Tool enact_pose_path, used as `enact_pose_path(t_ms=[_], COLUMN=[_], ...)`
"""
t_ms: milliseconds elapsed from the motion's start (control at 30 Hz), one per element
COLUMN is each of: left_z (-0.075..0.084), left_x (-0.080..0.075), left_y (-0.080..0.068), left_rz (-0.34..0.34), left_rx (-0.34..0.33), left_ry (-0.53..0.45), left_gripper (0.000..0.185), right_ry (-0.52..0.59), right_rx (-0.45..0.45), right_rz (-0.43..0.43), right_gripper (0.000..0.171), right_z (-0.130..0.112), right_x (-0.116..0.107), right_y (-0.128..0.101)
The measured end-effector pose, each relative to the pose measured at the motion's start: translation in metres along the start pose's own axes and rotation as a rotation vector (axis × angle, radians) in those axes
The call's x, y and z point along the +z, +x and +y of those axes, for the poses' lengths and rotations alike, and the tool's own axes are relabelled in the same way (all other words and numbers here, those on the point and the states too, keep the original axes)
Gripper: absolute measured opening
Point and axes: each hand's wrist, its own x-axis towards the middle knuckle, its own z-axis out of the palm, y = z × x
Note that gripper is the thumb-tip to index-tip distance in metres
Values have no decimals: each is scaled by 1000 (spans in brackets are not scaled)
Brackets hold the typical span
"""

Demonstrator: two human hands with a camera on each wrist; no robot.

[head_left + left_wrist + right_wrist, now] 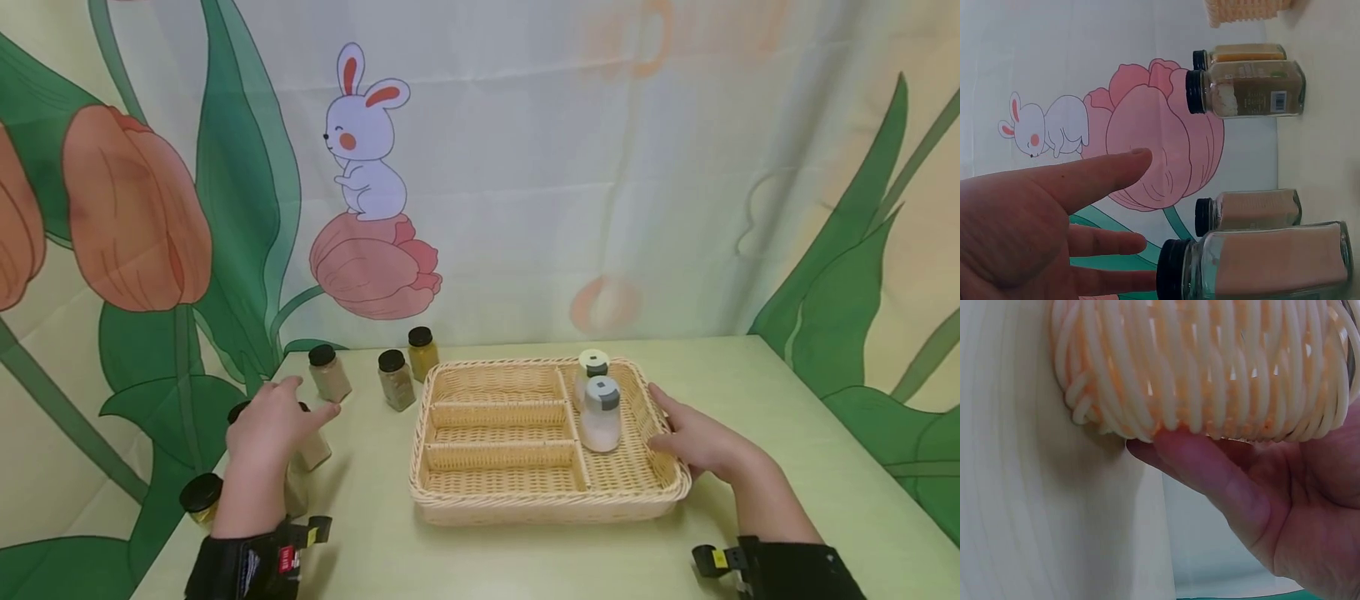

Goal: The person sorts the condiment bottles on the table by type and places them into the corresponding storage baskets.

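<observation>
My left hand [266, 425] hovers among glass spice jars with black lids at the table's left side. In the left wrist view its fingers [1104, 181] are stretched out, with fingertips right at the lid of a pinkish-beige jar [1279, 265]. Another beige jar [330, 379] stands just beyond. A divided wicker basket [540, 510] sits at the middle, its right end gripped by my right hand [708, 442], thumb over the rim. Seen from the right wrist, fingers [1210, 469] lie against the woven underside [1197, 375]. Two clear shakers [602, 425] with pale lids stand in the basket's right compartment.
Behind the basket's left corner stand a brownish jar [396, 387] and a mustard-yellow jar [423, 357]. A yellow jar [201, 493] is by the left forearm, near the table's left edge. A printed curtain [510, 208] hangs along the back.
</observation>
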Motion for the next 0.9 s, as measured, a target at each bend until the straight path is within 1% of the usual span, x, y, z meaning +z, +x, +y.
enact_pose_path(t_ms=[333,500,600,767,900], left_z=[-6,-8,-8,-8,-6], left_x=[3,6,8,8,8], left_y=[2,3,4,6,9], left_rz=[-20,-47,-47,-21,-25], left_rx=[-16,-25,-11,38,53], left_ry=[0,7,15,3,-17], left_gripper=[91,87,78,58,50], right_ry=[-3,-1,2,4,-1], right_rx=[-1,3,2,3,4], right_rz=[2,-4,-8,-5,-3], right_gripper=[93,93,93,93,94], right_z=[0,-1,-2,-4,-4], right_x=[-1,1,1,0,-1], right_y=[0,1,1,-1,-2])
